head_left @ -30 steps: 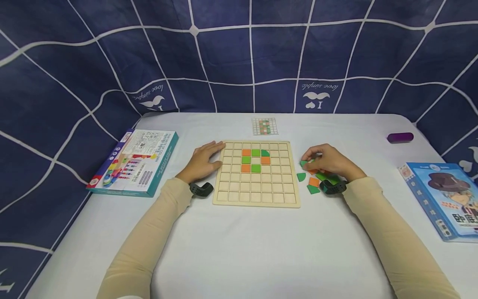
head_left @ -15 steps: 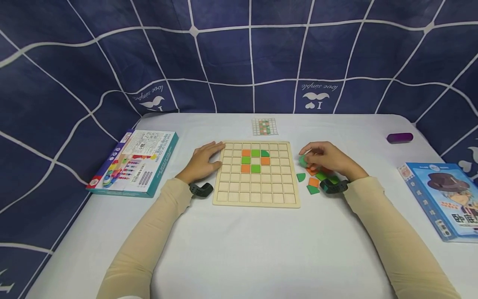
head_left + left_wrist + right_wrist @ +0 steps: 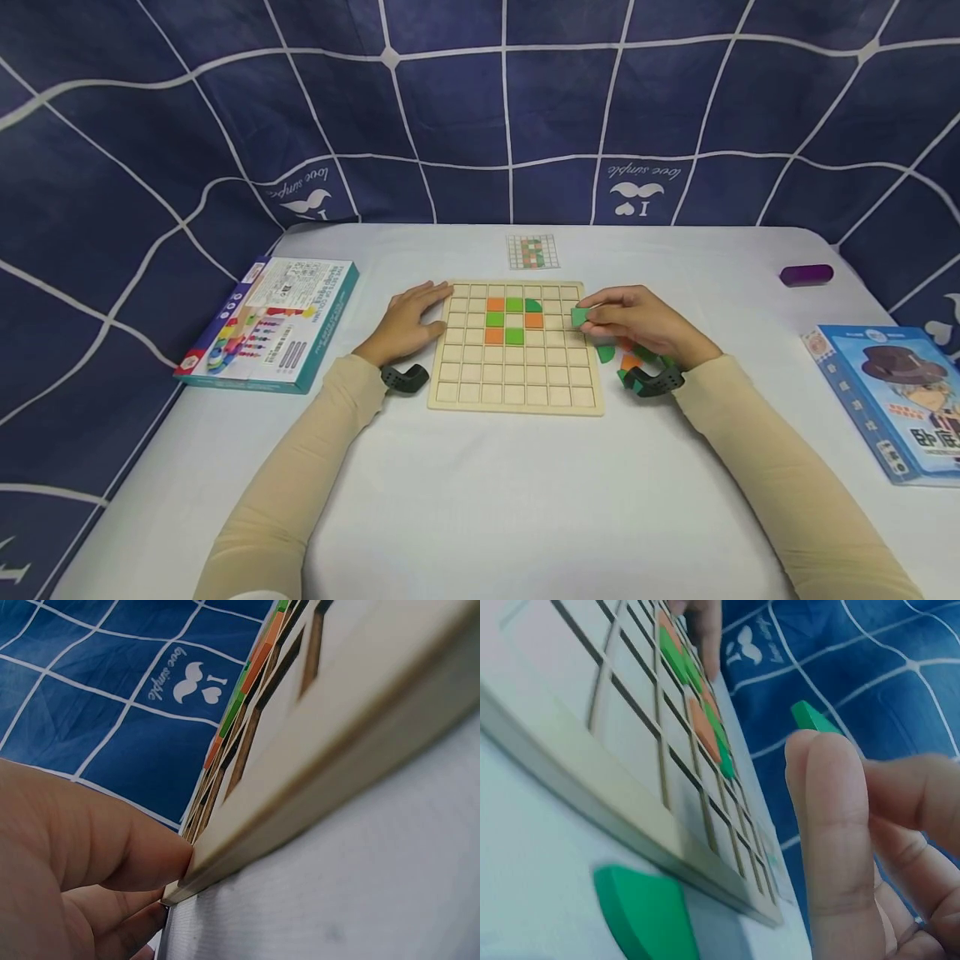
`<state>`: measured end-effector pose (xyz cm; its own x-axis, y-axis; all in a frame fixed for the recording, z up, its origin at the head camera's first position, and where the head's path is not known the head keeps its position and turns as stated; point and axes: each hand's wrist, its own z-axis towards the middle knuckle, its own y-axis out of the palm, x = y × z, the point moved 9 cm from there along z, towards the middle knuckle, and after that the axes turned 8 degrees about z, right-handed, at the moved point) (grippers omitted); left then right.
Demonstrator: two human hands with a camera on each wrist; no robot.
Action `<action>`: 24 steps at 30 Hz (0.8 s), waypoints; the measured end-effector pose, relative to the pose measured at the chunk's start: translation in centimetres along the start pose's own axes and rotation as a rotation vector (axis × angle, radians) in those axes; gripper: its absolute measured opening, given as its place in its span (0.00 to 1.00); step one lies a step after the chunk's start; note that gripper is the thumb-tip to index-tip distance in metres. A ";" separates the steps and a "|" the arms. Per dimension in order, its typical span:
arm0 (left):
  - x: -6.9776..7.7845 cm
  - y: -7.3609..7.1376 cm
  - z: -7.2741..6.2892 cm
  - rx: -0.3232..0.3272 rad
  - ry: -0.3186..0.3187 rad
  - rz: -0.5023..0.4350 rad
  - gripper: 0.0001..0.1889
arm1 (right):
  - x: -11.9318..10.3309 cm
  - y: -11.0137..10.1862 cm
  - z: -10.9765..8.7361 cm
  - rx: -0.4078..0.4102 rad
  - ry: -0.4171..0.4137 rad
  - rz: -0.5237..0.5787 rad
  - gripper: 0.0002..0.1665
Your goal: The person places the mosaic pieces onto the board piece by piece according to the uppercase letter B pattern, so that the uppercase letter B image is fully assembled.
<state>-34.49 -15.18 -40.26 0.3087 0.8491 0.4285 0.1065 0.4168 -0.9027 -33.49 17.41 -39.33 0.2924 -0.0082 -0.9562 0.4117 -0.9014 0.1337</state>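
A wooden grid board [image 3: 514, 375] lies flat on the white table, with orange, light green and dark green tiles set in its upper middle cells. At its left edge rests my left hand [image 3: 405, 323], fingers extended, thumb [image 3: 142, 851] against the rim in the left wrist view. My right hand [image 3: 643, 321] pinches a dark green tile [image 3: 580, 317] between thumb and fingertips over the board's right edge. In the right wrist view only part of that green tile [image 3: 814, 718] shows above the fingertips. Loose green and orange tiles [image 3: 631, 362] lie under and beside the right hand, partly hidden.
Behind the board lies a small pattern card [image 3: 533, 252]. A game box [image 3: 270, 325] is on the left, and a blue box [image 3: 892, 400] on the right. A purple object [image 3: 806, 275] sits at the back right, before a blue cloth backdrop [image 3: 480, 108].
My right hand has lifted a dark green tile from the loose heap and carried it left to the board's right edge. The left hand has stayed in place.
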 end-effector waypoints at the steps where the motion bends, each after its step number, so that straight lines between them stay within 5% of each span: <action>1: 0.0 0.0 0.0 -0.001 -0.001 0.000 0.37 | 0.1 0.3 0.1 -0.007 0.002 0.015 0.13; 9: 0.2 -0.3 0.0 0.009 -0.007 0.003 0.37 | 0.8 2.3 1.4 0.004 0.035 0.054 0.16; 24: 0.2 -0.1 0.0 0.010 0.006 0.000 0.36 | 0.7 5.2 2.8 -0.063 -0.001 -0.240 0.18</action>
<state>-34.46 -15.02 -40.04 0.3141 0.8475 0.4279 0.0966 0.4199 -0.9024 -33.57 11.53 -40.06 0.1792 0.2025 -0.9627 0.5223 -0.8489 -0.0813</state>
